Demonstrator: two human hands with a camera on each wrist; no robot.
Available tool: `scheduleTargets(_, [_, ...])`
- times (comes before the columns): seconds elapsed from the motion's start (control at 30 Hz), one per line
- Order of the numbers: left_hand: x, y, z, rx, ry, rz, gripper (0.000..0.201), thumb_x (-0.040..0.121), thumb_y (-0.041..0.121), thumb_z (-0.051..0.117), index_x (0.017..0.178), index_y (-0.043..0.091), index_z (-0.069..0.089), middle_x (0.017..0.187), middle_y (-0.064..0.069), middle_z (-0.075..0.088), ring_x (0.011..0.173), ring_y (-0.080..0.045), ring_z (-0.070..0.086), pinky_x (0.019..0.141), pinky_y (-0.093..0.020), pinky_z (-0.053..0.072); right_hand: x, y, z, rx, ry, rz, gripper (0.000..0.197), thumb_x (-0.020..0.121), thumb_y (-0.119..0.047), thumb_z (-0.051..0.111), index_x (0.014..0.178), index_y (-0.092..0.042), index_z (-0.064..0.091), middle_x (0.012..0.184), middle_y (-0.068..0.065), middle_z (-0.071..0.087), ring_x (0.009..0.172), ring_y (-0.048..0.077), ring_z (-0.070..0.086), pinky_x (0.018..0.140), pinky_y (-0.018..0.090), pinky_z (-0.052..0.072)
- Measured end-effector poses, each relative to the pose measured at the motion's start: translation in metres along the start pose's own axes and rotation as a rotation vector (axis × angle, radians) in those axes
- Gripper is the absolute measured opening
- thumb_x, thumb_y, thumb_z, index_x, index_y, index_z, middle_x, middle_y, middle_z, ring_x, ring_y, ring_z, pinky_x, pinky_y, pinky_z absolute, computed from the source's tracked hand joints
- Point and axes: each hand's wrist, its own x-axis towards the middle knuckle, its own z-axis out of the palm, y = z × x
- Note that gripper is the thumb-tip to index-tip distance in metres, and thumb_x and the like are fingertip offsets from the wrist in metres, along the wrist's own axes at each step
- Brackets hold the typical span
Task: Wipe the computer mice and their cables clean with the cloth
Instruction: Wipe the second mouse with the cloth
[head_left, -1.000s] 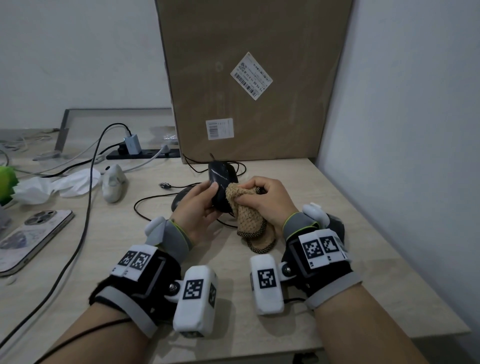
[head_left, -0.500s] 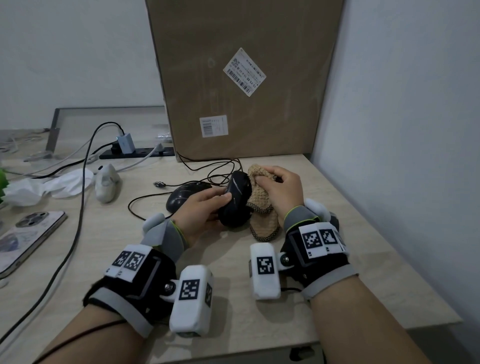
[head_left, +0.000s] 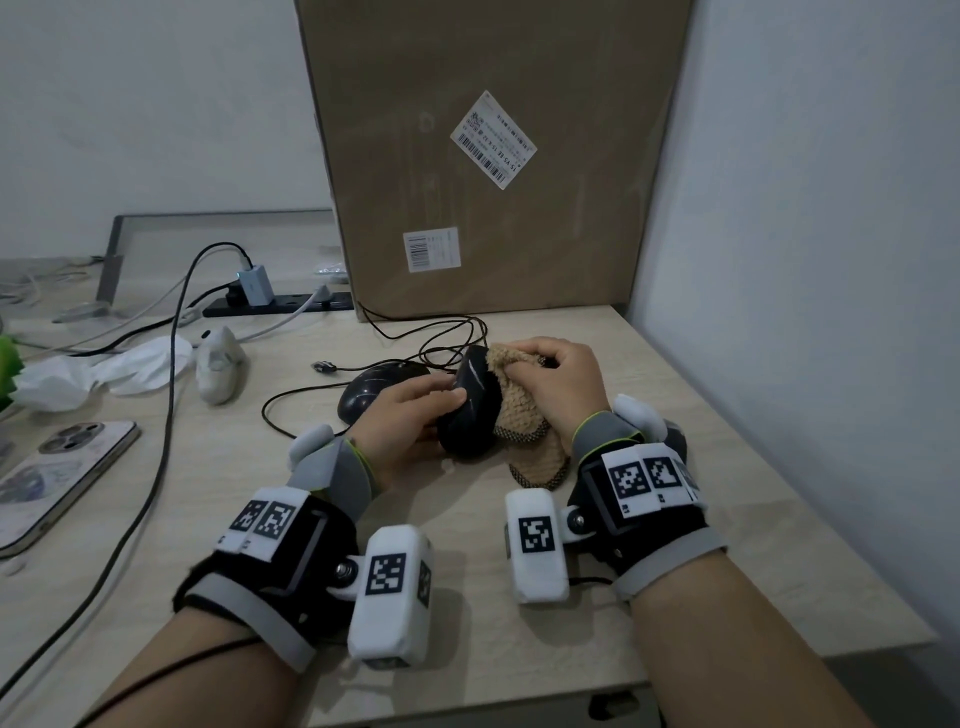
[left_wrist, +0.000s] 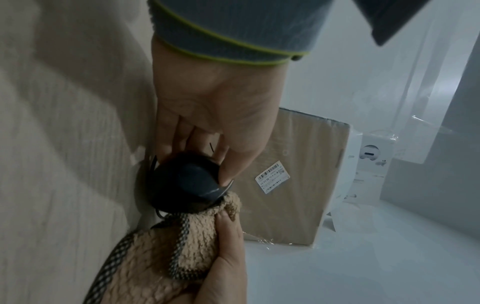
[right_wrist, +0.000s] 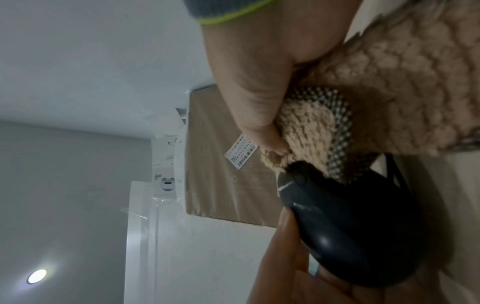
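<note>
My left hand grips a black mouse tilted on its side just above the desk; the same mouse fills the middle of the left wrist view. My right hand bunches a tan fuzzy cloth and presses it against the right side of that mouse. The cloth has a checked dark border. A second black mouse lies flat on the desk just left of my left hand. Thin black cables loop behind both mice.
A tall cardboard box stands against the wall behind the mice. A white controller, crumpled tissue, a phone, a power strip with charger and thick cables occupy the left. The wall runs along the desk's right edge.
The mouse has turned from facing up to lying on its side in my left hand. The cloth has moved from its near end up along its right side.
</note>
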Motion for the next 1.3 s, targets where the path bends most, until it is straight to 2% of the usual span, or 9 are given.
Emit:
scheduleTargets(0.2, [0.004, -0.002, 0.000, -0.030, 0.080, -0.017, 0.018, 0.091, 0.018, 0.058, 0.108, 0.019, 0.064, 0.105, -0.011, 0.066, 0.093, -0.026, 0.060, 0.079, -0.036, 0.054, 0.004, 0.005, 0.001, -0.011, 0.101, 0.008, 0.016, 0.077, -0.015, 0.069, 0.087, -0.028, 0.071, 0.103, 0.003, 0.068, 0.097, 0.019, 0.062, 0.089, 0.037, 0.052])
scheduleTargets(0.33, [0.006, -0.002, 0.001, -0.063, 0.123, -0.017, 0.008, 0.090, 0.019, 0.060, 0.096, 0.023, 0.064, 0.103, -0.010, 0.065, 0.092, -0.026, 0.060, 0.080, -0.037, 0.053, -0.002, 0.000, 0.001, -0.027, -0.045, -0.079, 0.018, 0.077, -0.008, 0.069, 0.085, -0.023, 0.070, 0.103, -0.002, 0.056, 0.096, 0.009, 0.054, 0.084, 0.013, 0.043])
scheduleTargets(0.43, [0.006, -0.002, 0.000, -0.032, 0.105, -0.012, 0.012, 0.089, 0.018, 0.061, 0.099, 0.022, 0.065, 0.106, -0.011, 0.066, 0.092, -0.026, 0.061, 0.075, -0.035, 0.054, -0.004, 0.001, 0.002, -0.047, -0.101, -0.068, 0.026, 0.076, -0.006, 0.069, 0.076, -0.031, 0.068, 0.102, -0.002, 0.059, 0.101, 0.013, 0.056, 0.090, 0.024, 0.045])
scheduleTargets(0.53, [0.002, -0.001, 0.000, 0.015, 0.028, -0.022, 0.016, 0.089, 0.018, 0.060, 0.103, 0.022, 0.066, 0.101, -0.008, 0.069, 0.086, -0.022, 0.064, 0.066, -0.029, 0.055, 0.001, 0.004, 0.001, -0.101, -0.005, -0.018, 0.017, 0.076, -0.010, 0.067, 0.084, -0.024, 0.072, 0.106, 0.002, 0.065, 0.102, 0.017, 0.059, 0.092, 0.031, 0.048])
scheduleTargets(0.7, [0.003, 0.000, 0.002, -0.027, 0.096, -0.038, 0.016, 0.089, 0.019, 0.060, 0.104, 0.022, 0.064, 0.098, -0.007, 0.067, 0.085, -0.023, 0.062, 0.070, -0.033, 0.054, 0.003, 0.005, -0.001, -0.066, 0.121, 0.027, 0.016, 0.077, -0.013, 0.068, 0.088, -0.024, 0.072, 0.101, 0.001, 0.070, 0.095, 0.017, 0.062, 0.087, 0.033, 0.052])
scheduleTargets(0.93, [0.004, 0.000, 0.002, -0.032, 0.154, -0.024, 0.006, 0.089, 0.020, 0.061, 0.088, 0.025, 0.064, 0.091, -0.004, 0.065, 0.085, -0.024, 0.059, 0.071, -0.032, 0.051, -0.007, -0.004, 0.005, -0.122, -0.070, -0.108, 0.021, 0.074, -0.004, 0.068, 0.081, -0.023, 0.073, 0.096, 0.000, 0.065, 0.092, 0.011, 0.059, 0.080, 0.015, 0.045])
scheduleTargets(1.03, [0.003, -0.001, 0.001, 0.001, 0.117, -0.022, 0.009, 0.087, 0.017, 0.063, 0.092, 0.024, 0.067, 0.094, -0.005, 0.067, 0.087, -0.023, 0.062, 0.072, -0.032, 0.053, -0.005, -0.002, 0.004, -0.142, -0.029, -0.056, 0.019, 0.073, -0.005, 0.068, 0.080, -0.022, 0.073, 0.098, 0.001, 0.068, 0.094, 0.016, 0.062, 0.086, 0.028, 0.050])
scheduleTargets(1.17, [0.000, 0.001, 0.004, 0.031, 0.054, -0.023, 0.015, 0.088, 0.017, 0.061, 0.101, 0.022, 0.067, 0.094, -0.005, 0.067, 0.082, -0.020, 0.064, 0.059, -0.026, 0.054, 0.001, 0.004, -0.004, -0.163, 0.127, 0.005, 0.016, 0.077, -0.011, 0.065, 0.085, -0.022, 0.073, 0.098, -0.001, 0.070, 0.093, 0.016, 0.062, 0.081, 0.026, 0.049])
scheduleTargets(1.3, [0.002, 0.004, 0.003, -0.003, 0.157, -0.011, 0.008, 0.089, 0.018, 0.059, 0.090, 0.025, 0.064, 0.092, -0.006, 0.064, 0.080, -0.023, 0.060, 0.068, -0.031, 0.053, 0.001, 0.004, -0.005, -0.098, 0.176, 0.025, 0.018, 0.076, -0.012, 0.066, 0.078, -0.029, 0.070, 0.095, -0.003, 0.070, 0.092, 0.016, 0.063, 0.082, 0.031, 0.052])
